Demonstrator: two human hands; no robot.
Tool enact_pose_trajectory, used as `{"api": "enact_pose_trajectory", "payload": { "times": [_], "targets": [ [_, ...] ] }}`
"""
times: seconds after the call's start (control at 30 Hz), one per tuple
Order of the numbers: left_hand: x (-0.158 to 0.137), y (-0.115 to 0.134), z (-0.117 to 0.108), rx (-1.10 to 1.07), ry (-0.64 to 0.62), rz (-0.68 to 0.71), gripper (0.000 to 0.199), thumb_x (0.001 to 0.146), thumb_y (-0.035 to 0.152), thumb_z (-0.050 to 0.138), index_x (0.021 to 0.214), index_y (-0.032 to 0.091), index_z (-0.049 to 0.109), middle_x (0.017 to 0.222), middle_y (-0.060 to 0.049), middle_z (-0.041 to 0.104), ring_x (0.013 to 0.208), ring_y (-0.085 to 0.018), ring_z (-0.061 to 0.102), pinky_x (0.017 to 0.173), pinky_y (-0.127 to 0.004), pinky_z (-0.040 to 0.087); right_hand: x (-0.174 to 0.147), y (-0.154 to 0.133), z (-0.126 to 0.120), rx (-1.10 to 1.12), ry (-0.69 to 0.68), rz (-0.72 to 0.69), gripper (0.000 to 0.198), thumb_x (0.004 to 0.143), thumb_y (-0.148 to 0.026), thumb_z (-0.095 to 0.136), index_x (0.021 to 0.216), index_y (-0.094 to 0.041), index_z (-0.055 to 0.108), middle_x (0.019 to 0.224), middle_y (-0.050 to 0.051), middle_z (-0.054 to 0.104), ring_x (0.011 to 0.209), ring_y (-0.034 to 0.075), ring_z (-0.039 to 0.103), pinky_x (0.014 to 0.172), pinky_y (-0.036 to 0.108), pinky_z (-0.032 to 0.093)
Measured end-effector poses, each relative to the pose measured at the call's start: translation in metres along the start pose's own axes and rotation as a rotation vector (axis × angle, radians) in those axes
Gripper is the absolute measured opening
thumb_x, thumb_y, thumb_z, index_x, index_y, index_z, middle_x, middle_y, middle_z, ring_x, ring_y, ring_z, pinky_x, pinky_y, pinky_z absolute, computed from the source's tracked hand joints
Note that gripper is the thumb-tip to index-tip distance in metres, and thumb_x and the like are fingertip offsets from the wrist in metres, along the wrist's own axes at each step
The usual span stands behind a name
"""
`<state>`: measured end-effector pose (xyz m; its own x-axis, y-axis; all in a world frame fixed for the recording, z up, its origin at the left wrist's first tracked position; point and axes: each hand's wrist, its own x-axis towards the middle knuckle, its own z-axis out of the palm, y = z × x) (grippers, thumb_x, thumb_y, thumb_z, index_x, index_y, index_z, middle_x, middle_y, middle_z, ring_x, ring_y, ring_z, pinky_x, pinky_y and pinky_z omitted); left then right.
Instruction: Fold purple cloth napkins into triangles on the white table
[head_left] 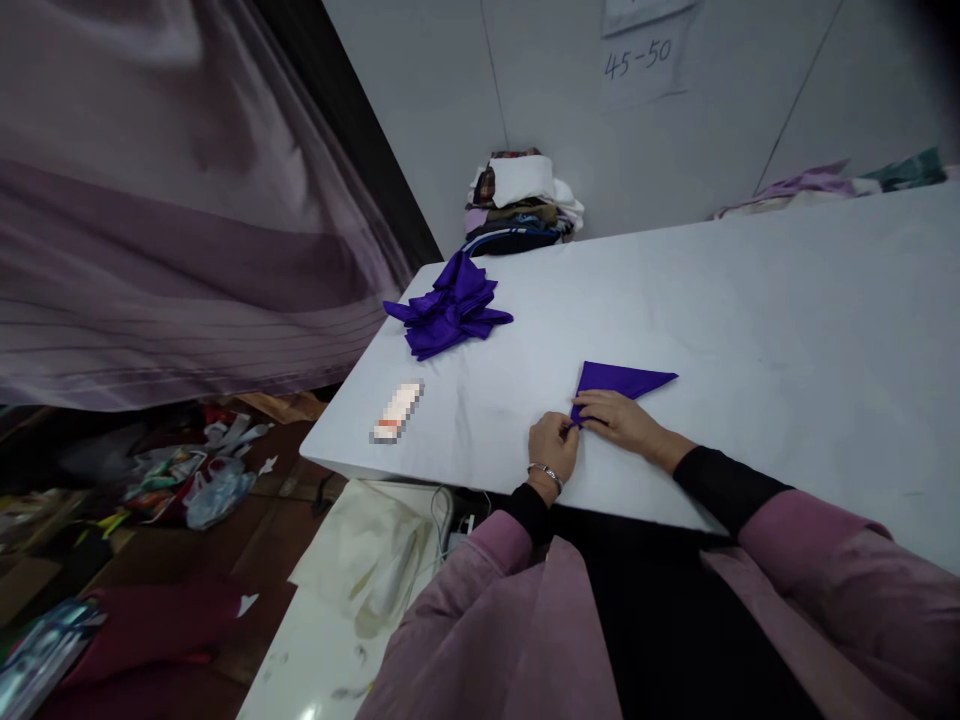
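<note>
muted light, dark upper-right corner

The cloth [622,378] is plain deep purple and is laid on the table [750,330] as a triangle, its visible sides fairly straight and its exposed surface nearly smooth. It is set toward the table's near edge, well in from the table's left end. A narrow tip is pointed away from that end; a blunter corner is turned to the table's far edge. The corner closest to the table's near edge is pinched and partly covered.
</note>
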<state>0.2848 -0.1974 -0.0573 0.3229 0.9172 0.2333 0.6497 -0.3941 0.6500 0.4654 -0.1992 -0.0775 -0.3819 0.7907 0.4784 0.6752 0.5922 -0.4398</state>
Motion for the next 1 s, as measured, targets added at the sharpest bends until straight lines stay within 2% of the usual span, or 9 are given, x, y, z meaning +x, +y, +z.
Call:
{"api": "enact_pose_trajectory", "payload": {
  "times": [0.37, 0.8, 1.0],
  "targets": [
    [0.005, 0.003, -0.007, 0.194, -0.140, 0.069, 0.014, 0.078, 0.010, 0.052, 0.081, 0.023, 0.057, 0.082, -0.001, 0.060, 0.079, -0.017, 0.056, 0.071, -0.029, 0.043, 0.002, -0.006, -0.002, 0.028, -0.023, 0.044, 0.011, 0.084, -0.019, 0.052, 0.083, -0.022, 0.063, 0.116, 0.005, 0.063, 0.112, 0.023, 0.054, 0.093, 0.046, 0.045],
    [0.002, 0.000, -0.011, 0.293, -0.159, 0.124, 0.014, 0.079, 0.011, 0.052, 0.076, 0.022, 0.061, 0.084, -0.003, 0.060, 0.081, -0.017, 0.055, 0.073, -0.029, 0.044, 0.001, -0.007, -0.006, -0.003, -0.052, 0.024, 0.018, 0.086, -0.017, 0.049, 0.078, -0.020, 0.064, 0.118, 0.008, 0.063, 0.111, 0.024, 0.055, 0.093, 0.044, 0.045],
    [-0.003, -0.001, -0.014, 0.350, -0.183, 0.181, 0.015, 0.079, 0.013, 0.051, 0.080, 0.022, 0.063, 0.084, -0.005, 0.061, 0.084, -0.020, 0.054, 0.076, -0.033, 0.043, -0.003, -0.004, -0.008, 0.008, -0.049, -0.008, 0.022, 0.089, -0.022, 0.047, 0.086, -0.021, 0.068, 0.121, 0.008, 0.062, 0.113, 0.024, 0.054, 0.095, 0.045, 0.045]
  ]
}}
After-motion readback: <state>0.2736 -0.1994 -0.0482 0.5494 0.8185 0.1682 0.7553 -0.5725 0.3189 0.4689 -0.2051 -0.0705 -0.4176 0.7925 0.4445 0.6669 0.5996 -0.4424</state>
